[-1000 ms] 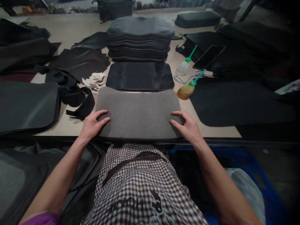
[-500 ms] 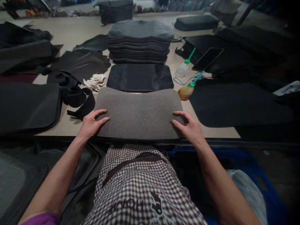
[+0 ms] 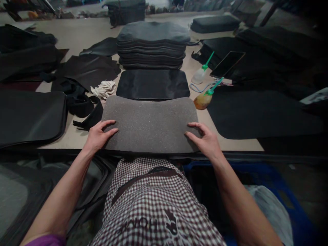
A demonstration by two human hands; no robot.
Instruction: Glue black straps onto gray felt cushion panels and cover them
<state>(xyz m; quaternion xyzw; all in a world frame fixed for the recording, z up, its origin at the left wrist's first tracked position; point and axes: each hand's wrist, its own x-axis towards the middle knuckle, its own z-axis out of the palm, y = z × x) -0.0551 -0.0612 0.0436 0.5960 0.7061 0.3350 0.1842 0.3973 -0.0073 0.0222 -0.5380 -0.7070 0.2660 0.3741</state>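
A grey speckled panel [image 3: 151,126] with rounded corners and a dipped far edge lies flat at the table's front edge. My left hand [image 3: 98,135] holds it by its left side, thumb and forefinger apart on the top face. At the right side my right hand [image 3: 205,136] holds it in the same way. The remaining fingers of both hands are mostly hidden. Just beyond the panel lies a black padded piece [image 3: 153,83], and behind that stands a stack of similar dark pieces [image 3: 153,44].
To the right stand a clear squeeze bottle [image 3: 198,76], an amber squeeze bottle [image 3: 203,101] and a phone [image 3: 227,64]. Black straps [image 3: 89,112] and white scraps [image 3: 104,89] lie left. Dark sheets flank the work area [image 3: 30,116]. A blue crate [image 3: 276,184] sits below the table.
Both hands and the grey panel have shifted slightly to the left together. The hands' pose on the panel looks the same.
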